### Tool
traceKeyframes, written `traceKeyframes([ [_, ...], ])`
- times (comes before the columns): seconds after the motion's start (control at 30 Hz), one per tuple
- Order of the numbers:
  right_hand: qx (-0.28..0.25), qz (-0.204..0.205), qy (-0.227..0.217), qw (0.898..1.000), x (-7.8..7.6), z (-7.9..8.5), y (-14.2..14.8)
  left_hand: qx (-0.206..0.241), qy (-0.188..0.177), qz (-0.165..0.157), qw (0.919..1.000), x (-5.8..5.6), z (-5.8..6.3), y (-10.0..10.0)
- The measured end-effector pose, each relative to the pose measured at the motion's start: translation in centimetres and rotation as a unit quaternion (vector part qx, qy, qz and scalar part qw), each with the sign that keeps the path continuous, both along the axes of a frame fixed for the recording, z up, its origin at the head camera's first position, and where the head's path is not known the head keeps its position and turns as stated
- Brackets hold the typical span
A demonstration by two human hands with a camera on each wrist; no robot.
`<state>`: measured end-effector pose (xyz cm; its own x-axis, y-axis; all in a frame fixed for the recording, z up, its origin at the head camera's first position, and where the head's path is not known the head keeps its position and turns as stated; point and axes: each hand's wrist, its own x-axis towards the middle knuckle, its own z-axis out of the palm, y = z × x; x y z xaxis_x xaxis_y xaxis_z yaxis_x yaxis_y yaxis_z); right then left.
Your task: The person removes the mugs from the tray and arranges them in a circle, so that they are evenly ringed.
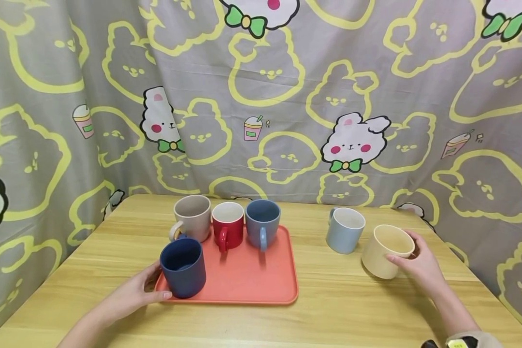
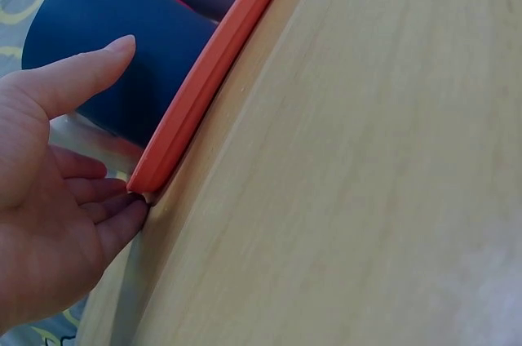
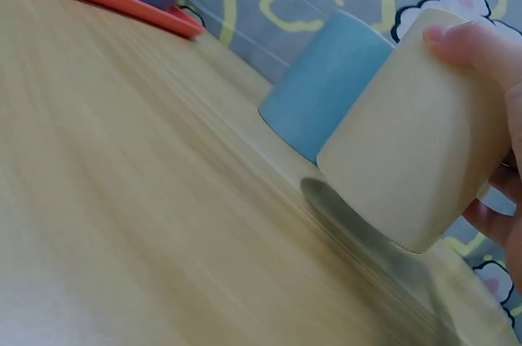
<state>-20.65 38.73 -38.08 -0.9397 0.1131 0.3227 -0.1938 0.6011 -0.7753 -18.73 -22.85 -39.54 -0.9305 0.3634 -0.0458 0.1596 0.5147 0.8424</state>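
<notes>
My right hand (image 1: 422, 266) grips a pale yellow mug (image 1: 384, 256) at the right, thumb on its near side. The mug is tilted, and in the right wrist view its shadow lies on the table below its raised base. My left hand (image 1: 132, 292) is at the front left corner of a coral red tray (image 1: 252, 285), beside a navy blue mug (image 1: 184, 268) standing there. In the left wrist view the thumb reaches along the navy mug (image 2: 122, 85) while the fingertips touch the tray's edge (image 2: 175, 138).
Along the tray's back stand a grey-beige mug (image 1: 193, 220), a red mug (image 1: 228, 227) and a slate blue mug (image 1: 262, 224). A light blue mug (image 1: 345, 231) is on the wooden table (image 1: 330, 309), just left of the yellow one. A patterned curtain (image 1: 278, 121) hangs behind.
</notes>
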Motion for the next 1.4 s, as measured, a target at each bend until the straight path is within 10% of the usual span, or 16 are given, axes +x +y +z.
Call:
traceKeyframes([
  [1.4, -0.031, 0.037, 0.002, 0.999, -3.7, -1.0, 0.6, -0.005, -0.005, 0.008, 0.9999, 0.0, 0.0, 0.0],
])
